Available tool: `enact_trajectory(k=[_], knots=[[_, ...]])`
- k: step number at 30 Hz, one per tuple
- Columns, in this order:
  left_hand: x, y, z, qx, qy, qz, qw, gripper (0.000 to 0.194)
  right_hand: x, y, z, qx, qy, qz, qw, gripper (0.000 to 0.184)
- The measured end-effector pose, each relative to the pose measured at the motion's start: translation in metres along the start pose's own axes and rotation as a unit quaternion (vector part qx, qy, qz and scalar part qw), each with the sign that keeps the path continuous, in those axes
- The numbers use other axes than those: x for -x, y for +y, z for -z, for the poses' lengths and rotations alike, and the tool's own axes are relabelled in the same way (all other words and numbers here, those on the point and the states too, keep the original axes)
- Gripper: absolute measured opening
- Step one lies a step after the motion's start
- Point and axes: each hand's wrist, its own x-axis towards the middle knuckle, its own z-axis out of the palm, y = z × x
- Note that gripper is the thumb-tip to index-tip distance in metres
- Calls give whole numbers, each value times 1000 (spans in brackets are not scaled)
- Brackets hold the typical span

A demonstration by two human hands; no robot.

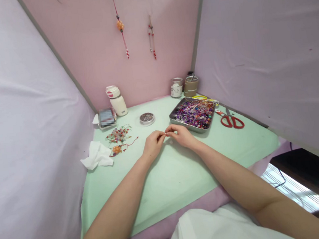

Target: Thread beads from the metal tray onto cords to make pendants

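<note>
The scene is bright and evenly lit, with soft, diffuse light filling the cloth walls (18, 124) and no single lamp in view. Shadows are faint: a pale one lies under the left hand (153, 143) and right hand (182, 134) on the desk (177, 175), and a thin one along the tray (192, 114). The tray rim and tin lid (147, 118) show mild glints, nothing blown out. Colours look slightly washed. Wide-angle distortion bends the walls and stretches the forearms toward the bottom corners. Small beads are too fine to resolve, and the box (106, 118) at the desk's far left corner is pixelated.
</note>
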Motion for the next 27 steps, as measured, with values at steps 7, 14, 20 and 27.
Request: enact_trajectory(k=[7, 14, 20, 27], knots=[[0, -4, -2, -2, 10, -10, 1000, 13, 0, -1, 0, -10, -5, -14, 1000, 11], [2, 1, -2, 5, 22, -5, 1000, 13, -1, 1, -2, -36, -5, -9, 999, 14], [2, 2, -2, 16, 25, 4, 1000, 13, -1, 2, -3, -79, -21, -39, 996, 13], [3, 4, 0, 45, 24, 4, 999, 13, -1, 2, 0, -191, -46, -92, 976, 16]])
